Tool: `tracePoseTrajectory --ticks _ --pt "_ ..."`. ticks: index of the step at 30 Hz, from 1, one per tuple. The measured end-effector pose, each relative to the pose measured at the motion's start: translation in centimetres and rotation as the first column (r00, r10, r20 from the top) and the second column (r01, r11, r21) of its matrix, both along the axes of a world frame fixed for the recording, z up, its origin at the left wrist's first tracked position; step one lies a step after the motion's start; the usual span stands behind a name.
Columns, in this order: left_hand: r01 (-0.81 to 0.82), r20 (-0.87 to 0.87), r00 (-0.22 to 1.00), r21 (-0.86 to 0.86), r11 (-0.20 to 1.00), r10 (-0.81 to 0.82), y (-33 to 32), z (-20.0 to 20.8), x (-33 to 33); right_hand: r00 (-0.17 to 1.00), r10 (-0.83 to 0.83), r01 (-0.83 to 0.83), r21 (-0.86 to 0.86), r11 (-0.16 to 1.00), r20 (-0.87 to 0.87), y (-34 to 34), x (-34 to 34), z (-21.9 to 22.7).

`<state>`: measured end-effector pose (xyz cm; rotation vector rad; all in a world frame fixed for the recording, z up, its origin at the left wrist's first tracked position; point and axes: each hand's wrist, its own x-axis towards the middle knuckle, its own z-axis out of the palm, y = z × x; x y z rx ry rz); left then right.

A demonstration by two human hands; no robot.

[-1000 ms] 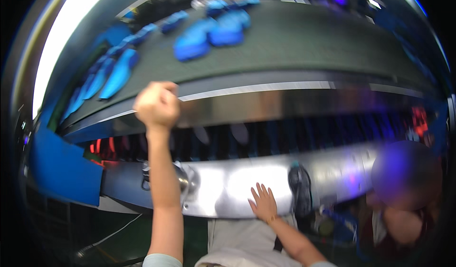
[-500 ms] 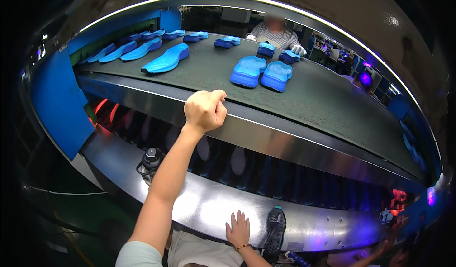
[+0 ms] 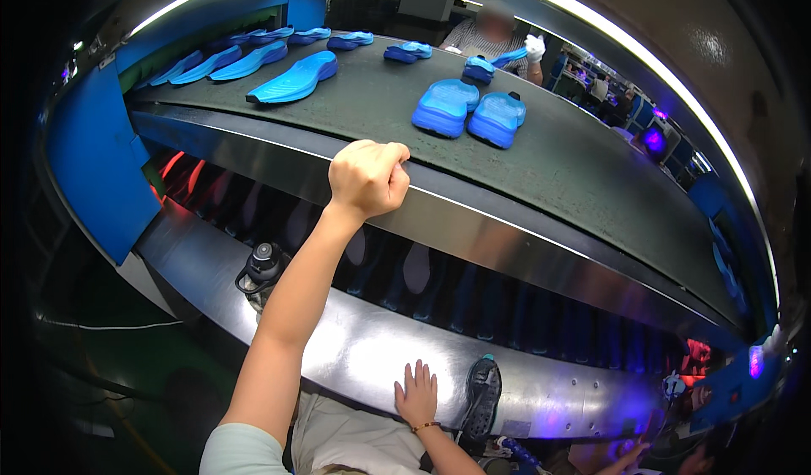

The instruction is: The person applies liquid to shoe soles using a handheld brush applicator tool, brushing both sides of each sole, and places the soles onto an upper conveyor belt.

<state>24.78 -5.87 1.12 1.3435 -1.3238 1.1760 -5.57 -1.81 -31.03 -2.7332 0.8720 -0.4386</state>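
My left hand (image 3: 368, 177) is closed in a fist at the metal front edge (image 3: 490, 219) of the conveyor, with nothing visible in it. On the dark green belt (image 3: 583, 188) beyond it stands a pair of blue shoe soles, the left sole (image 3: 444, 108) and the right sole (image 3: 497, 119). Another blue sole (image 3: 296, 79) lies farther left. My right hand (image 3: 416, 395) lies flat, fingers spread, on the lower metal ledge (image 3: 541, 390). Beside it, to the right, is a dark shoe-shaped piece (image 3: 482, 399) with a teal tip.
Several more blue soles sit toward the left opening and far edge. Across the belt a person with a white-gloved hand (image 3: 535, 48) holds up a blue sole (image 3: 510, 57). A black-lidded bottle (image 3: 263, 265) stands on the ledge by my left arm. Soles hang or stand in the dark lower gap.
The person across has lifted a blue sole off the belt, gloved hand raised. My view has shifted slightly; my fist and flat right hand keep their places.
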Motion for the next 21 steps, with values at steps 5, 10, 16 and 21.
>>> tracePoseTrajectory --ticks 5,10,16,21 --pt "0.014 -0.003 1.000 -0.034 0.999 -0.015 -0.45 0.05 -0.18 1.000 -0.004 0.003 -0.020 1.000 -0.029 -0.56 -0.24 -0.19" --pt "0.019 -0.001 1.000 -0.045 0.999 -0.019 -0.67 -0.16 -0.22 1.000 -0.005 0.005 -0.006 1.000 -0.027 -0.62 -0.51 0.19" --pt "0.035 0.024 0.999 -0.054 0.998 -0.034 -0.92 0.12 -0.60 1.000 -0.009 0.009 -0.010 1.000 -0.017 -0.88 -0.68 0.19" --pt "0.000 0.015 1.000 -0.019 1.000 0.001 -0.80 -0.07 -0.75 1.000 -0.009 0.009 -0.004 1.000 -0.011 -0.79 -1.00 -0.03"
